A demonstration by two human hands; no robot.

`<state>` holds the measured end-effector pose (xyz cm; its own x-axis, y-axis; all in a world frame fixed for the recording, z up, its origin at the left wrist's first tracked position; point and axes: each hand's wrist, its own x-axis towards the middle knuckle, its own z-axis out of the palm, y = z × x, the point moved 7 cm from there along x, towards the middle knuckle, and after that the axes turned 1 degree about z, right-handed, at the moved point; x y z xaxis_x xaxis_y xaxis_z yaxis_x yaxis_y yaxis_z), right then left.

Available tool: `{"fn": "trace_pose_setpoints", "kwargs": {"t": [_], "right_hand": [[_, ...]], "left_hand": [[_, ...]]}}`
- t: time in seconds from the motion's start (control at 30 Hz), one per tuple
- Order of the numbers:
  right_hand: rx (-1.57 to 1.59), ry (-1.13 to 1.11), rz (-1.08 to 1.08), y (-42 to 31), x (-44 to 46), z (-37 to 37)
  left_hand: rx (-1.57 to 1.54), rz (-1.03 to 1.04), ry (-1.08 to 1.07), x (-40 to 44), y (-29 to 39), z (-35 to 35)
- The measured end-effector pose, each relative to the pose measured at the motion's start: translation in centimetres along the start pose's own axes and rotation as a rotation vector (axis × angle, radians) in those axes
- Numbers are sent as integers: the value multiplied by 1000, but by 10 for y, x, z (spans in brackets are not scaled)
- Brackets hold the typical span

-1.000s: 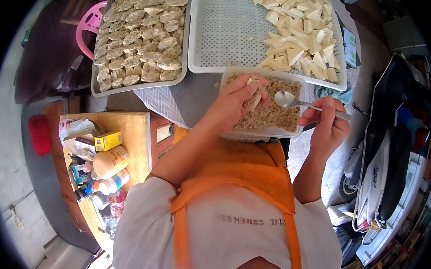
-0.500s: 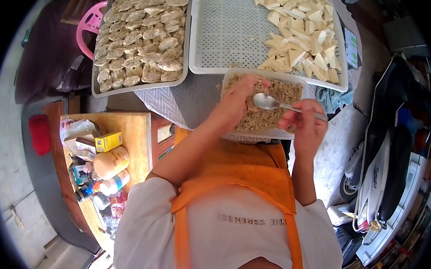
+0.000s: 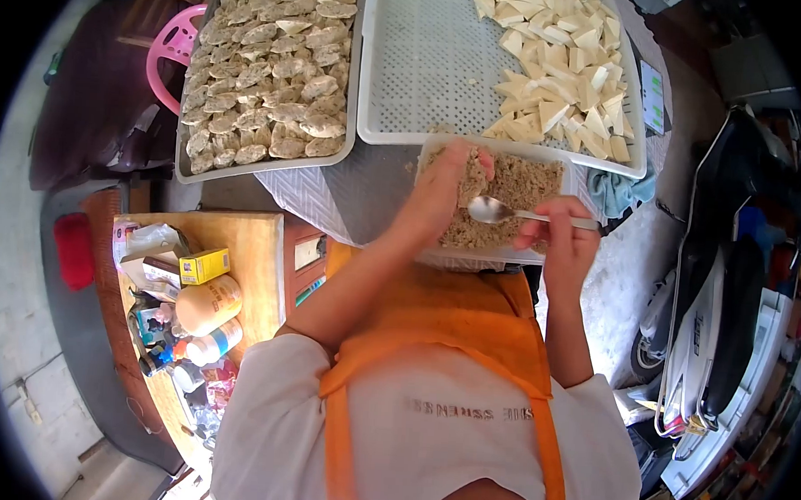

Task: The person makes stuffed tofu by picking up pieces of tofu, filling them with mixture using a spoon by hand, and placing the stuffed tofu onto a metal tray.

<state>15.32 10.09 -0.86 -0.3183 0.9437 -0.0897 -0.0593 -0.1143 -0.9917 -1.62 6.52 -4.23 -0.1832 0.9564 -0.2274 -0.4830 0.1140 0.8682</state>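
My right hand (image 3: 565, 230) grips a metal spoon (image 3: 493, 210) by its handle, the bowl pointing left over a white plastic tub (image 3: 564, 154). Crumbly brown filling (image 3: 517, 179) lies in this tub. Above the tub's left side, my left hand (image 3: 440, 184) is curled around a clump of the filling (image 3: 473, 174); whether something lies inside the clump is hidden. The spoon's tip is close to the left fingers.
Behind the tub, a perforated white tray (image 3: 419, 70) bears pale triangular tofu pieces (image 3: 554, 86). Left of it, a metal tray (image 3: 347, 143) holds rows of filling-coated pieces (image 3: 274, 71). A blue cloth (image 3: 616, 193) lies at right. Bottles and boxes crowd a wooden cabinet (image 3: 260, 243).
The spoon has shifted slightly down and lies more level. My left hand has turned a little, showing more of the clump in it. The whole view has moved slightly.
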Motion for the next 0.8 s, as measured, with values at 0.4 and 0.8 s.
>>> {"fn": "trace_pose_setpoints", "kwargs": {"t": [0.4, 0.8], "right_hand": [[-351, 81, -124, 6, 9, -9], [-591, 99, -269, -2, 5, -3]], "left_hand": [[105, -13, -96, -9, -3, 12], [275, -26, -91, -15, 4, 17]]}}
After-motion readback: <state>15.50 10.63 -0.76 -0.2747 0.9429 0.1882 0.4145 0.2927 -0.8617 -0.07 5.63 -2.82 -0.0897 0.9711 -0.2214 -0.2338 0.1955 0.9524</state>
